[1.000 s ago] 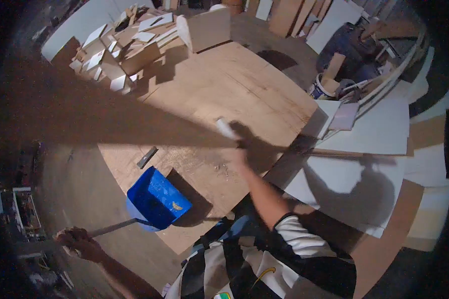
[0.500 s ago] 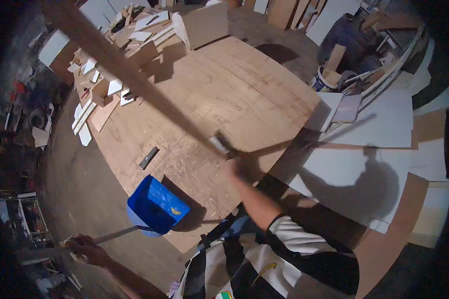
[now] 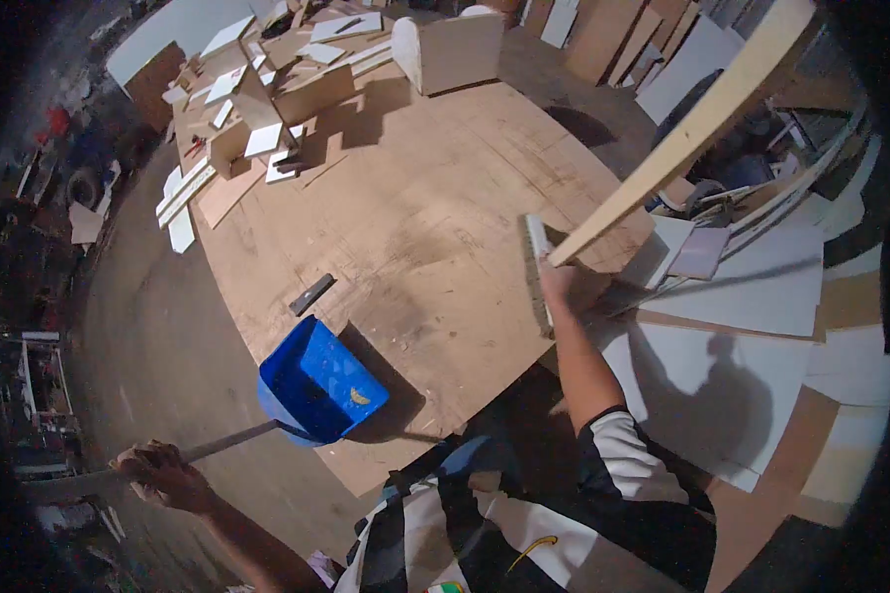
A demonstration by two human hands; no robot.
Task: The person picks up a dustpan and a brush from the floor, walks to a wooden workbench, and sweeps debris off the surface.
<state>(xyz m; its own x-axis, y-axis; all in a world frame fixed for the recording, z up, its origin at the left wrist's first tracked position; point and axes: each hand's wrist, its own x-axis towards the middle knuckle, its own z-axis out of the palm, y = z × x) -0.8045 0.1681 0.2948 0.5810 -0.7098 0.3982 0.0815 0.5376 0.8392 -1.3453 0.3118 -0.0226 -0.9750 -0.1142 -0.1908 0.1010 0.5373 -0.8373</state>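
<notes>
My left hand (image 3: 160, 472) is closed round the long handle of a blue dustpan (image 3: 318, 385). The pan is at the near left edge of the wooden table (image 3: 425, 208), tilted with its mouth toward the tabletop, and a small yellowish scrap lies in it. With my right hand (image 3: 567, 284) I grip a brush (image 3: 537, 272) low on its long wooden handle, close to the head. Its bristles face left, over the right part of the tabletop. A small dark block (image 3: 312, 295) lies just beyond the pan.
Offcuts of board (image 3: 257, 109) are heaped at the table's far left, with an upright panel (image 3: 460, 54) at the far edge. White sheets (image 3: 732, 287) lie to the right of the table, and more boards (image 3: 613, 40) lean at the back.
My right hand has carried the brush to the right across the table, and its handle has swung from leaning left to leaning right. The dustpan stays by the near left edge.
</notes>
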